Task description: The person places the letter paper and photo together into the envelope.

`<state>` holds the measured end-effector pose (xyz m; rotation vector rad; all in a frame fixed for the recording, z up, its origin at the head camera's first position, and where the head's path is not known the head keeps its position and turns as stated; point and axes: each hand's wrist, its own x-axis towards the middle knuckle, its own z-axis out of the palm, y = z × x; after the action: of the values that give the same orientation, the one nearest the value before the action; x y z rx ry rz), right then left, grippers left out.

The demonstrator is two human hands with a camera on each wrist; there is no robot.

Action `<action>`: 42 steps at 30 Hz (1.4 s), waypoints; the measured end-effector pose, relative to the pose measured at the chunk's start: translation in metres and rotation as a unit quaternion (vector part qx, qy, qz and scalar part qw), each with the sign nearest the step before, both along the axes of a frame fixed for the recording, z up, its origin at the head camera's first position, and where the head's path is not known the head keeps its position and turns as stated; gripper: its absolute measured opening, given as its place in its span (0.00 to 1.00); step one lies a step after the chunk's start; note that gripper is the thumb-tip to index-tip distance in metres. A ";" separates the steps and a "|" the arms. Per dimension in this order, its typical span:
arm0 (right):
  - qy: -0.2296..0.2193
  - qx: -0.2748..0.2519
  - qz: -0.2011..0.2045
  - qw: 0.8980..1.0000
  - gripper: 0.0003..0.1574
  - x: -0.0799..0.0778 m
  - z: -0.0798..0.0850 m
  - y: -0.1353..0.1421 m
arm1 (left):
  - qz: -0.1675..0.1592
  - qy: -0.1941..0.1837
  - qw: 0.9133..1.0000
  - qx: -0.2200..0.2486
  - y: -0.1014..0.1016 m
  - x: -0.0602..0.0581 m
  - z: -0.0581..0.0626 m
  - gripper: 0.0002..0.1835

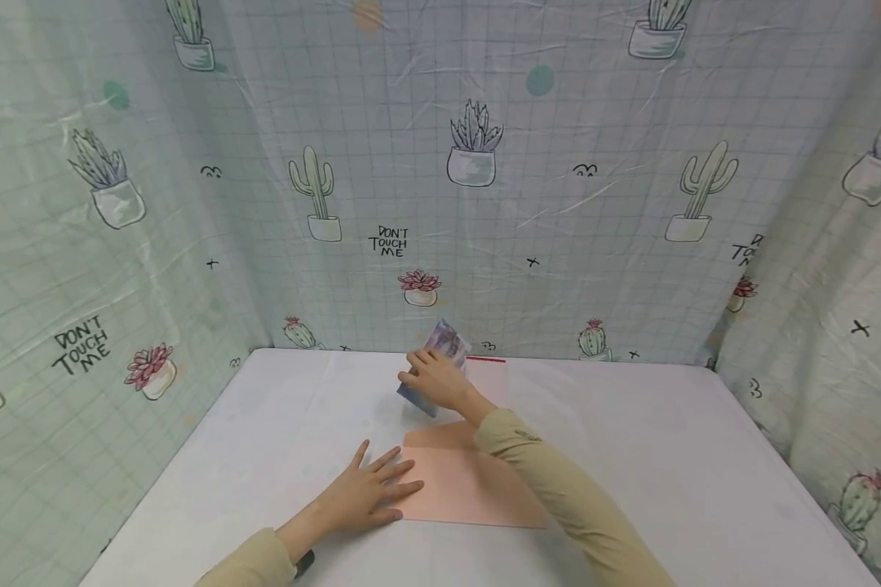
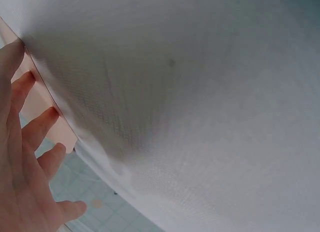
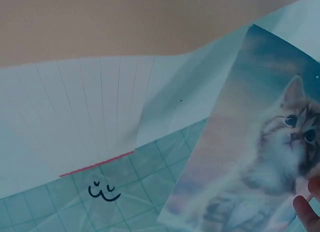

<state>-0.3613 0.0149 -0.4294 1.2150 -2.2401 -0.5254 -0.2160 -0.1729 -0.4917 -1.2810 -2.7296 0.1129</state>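
**R hand [image 1: 435,379] grips cat card [image 1: 446,336]; L hand [image 1: 360,493] spread at envelope [image 1: 455,481] edge**

We've got the cat card at abt 11 o'clock from the peach envelope, held at a slant over the white table [image 1: 646,465]. R hand has it: fingers bend across the card & are clamped on it. Thumb's mostly hidden, so we can't tell its exact spot. Can't tell either if a corner touches the tabletop. In the R wrist view we see the kitten print [image 3: 290,147] w/ blue at the top, & two fingertips [image 3: 304,209] at abt 4 o'clock, right by the card's edge.

L hand is at 9 o'clock of the envelope, fingers straight & well apart, tips touching its edge; the L wrist view shows us the same gaps btwn fingers.

Envelope lies flat, darker band along its 12 o'clock side; R sleeve [image 1: 573,497] comes in from 5 o'clock & passes over part of it. At 12 o'clock from the envelope, just beside the card (its 3 o'clock), we see a lined sheet [image 3: 95,112] w/ a red strip [image 3: 97,164] at the table's far edge. Cactus-print cloth [image 1: 477,236] rises beyond, at 12.
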 end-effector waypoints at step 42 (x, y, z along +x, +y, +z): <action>-0.478 -0.267 -0.010 0.837 0.23 0.001 0.057 0.129 | -0.003 -0.004 1.000 0.022 0.004 -0.002 0.001 0.25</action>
<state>-0.3608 0.1439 -0.3720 1.2708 -2.8608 0.8812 -0.2179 -0.1693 -0.4911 -1.2804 -2.7183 0.0468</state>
